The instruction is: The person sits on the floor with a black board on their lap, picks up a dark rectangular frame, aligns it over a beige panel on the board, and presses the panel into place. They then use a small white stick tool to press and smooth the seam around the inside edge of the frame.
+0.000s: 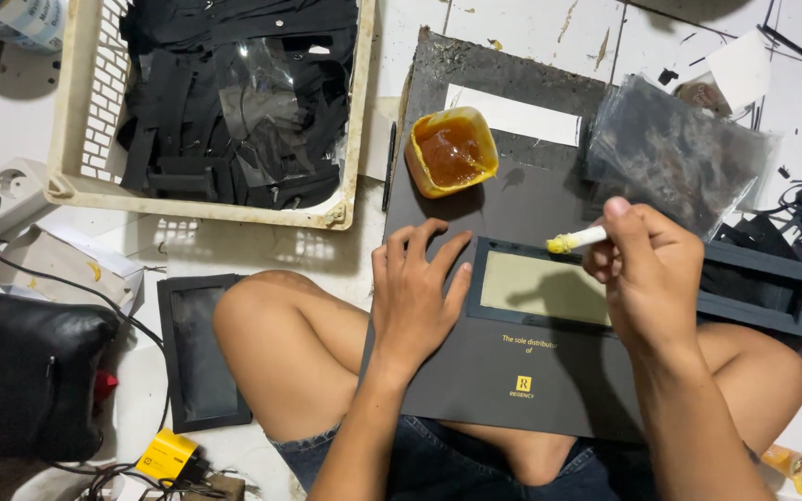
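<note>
On the lap board (475, 371), right hand (647, 278) holds brush (575, 240) over frame (540, 288).

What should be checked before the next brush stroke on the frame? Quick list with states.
1. Left hand flat on the dark board, steadying it: ok.
2. Right hand grips the brush: ok.
3. Brush tip loaded with yellowish glue: ok, some shows.
4. Brush tip over the black frame top edge: ok.
5. Glue tub open, upright, holding amber glue, close by: ok.
6. Glue coverage on the frame edge so far: cannot tell.
</note>
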